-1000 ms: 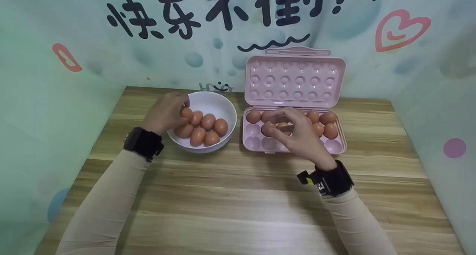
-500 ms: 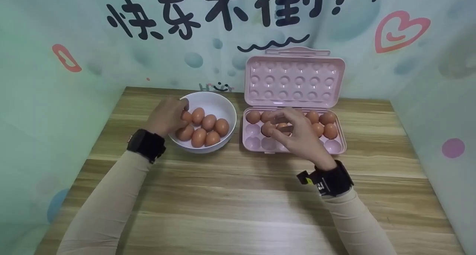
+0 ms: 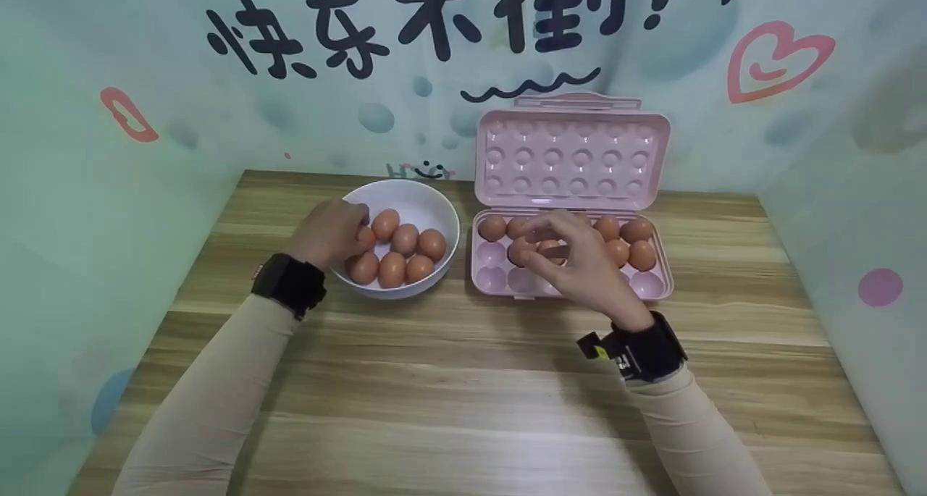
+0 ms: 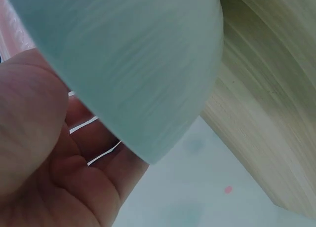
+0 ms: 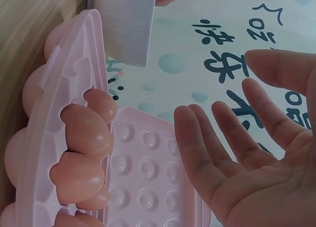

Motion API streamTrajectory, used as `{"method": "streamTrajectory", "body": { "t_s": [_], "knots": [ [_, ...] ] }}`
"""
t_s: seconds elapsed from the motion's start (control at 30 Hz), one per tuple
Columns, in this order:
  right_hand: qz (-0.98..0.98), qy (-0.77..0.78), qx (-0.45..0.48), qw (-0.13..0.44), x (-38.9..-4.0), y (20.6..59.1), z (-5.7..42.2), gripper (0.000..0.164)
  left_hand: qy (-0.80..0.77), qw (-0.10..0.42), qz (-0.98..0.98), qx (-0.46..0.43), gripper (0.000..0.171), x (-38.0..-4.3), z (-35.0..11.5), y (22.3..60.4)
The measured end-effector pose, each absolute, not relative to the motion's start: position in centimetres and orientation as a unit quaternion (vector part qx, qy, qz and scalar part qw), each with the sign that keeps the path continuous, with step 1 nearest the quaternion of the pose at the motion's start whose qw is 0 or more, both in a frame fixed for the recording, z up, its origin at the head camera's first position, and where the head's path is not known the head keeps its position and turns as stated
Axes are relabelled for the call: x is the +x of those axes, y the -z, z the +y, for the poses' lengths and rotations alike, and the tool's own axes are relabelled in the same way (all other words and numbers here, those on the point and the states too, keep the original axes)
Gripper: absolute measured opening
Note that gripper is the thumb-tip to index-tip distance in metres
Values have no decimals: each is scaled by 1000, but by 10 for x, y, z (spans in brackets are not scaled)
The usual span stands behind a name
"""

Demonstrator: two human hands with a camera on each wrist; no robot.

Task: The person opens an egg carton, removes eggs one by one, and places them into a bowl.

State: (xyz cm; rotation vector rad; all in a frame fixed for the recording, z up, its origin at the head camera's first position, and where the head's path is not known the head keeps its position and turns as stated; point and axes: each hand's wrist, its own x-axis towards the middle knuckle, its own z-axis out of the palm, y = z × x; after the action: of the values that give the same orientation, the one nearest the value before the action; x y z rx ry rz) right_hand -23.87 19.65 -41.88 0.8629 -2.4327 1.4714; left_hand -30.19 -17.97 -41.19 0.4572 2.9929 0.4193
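A white bowl (image 3: 427, 195) on the left holds several brown eggs (image 3: 404, 240). My left hand (image 3: 326, 229) reaches over its left rim, thumb and finger curled about an egg (image 3: 366, 238); in the left wrist view the bowl wall (image 4: 133, 79) hides the fingertips. To the right stands a pink egg carton (image 3: 478, 268), lid (image 3: 572, 156) raised at the back. Eggs (image 3: 492, 228) sit in its back and middle rows, while cups show bare at the front and middle left. Above the carton hovers my right hand (image 3: 583, 261), holding nothing, fingers spread apart in the right wrist view.
Both containers stand near the back edge of a wooden table (image 3: 434, 394). A printed cloth (image 3: 304, 119) with black characters hangs directly behind, and cloth also lines both sides. Black wrist devices (image 3: 290, 284) are strapped over the beige sleeves (image 3: 195, 402).
My left hand has shifted slightly right and down inside the bowl. The egg at its fingers has moved with it, and neighbouring eggs have shifted a little. My right hand stays over the carton.
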Motion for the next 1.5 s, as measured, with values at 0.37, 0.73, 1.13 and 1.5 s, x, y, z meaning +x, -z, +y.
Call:
{"method": "streamTrajectory", "body": {
  "t_s": [0.37,0.73,1.13,1.5],
  "knots": [
    [-815,-493,290,90,-239,419,197,29,-148,52,975,155,21,-295,-179,408],
    [-849,-412,304,130,-242,418,203,37,-208,-45,955,208,24,-273,-149,392],
    [-891,-307,290,168,-251,419,213,41,-284,-112,918,251,33,-253,-102,399],
    [-905,-228,340,114,-275,430,202,54,-324,-111,898,276,46,-251,-79,417]
  ]
}}
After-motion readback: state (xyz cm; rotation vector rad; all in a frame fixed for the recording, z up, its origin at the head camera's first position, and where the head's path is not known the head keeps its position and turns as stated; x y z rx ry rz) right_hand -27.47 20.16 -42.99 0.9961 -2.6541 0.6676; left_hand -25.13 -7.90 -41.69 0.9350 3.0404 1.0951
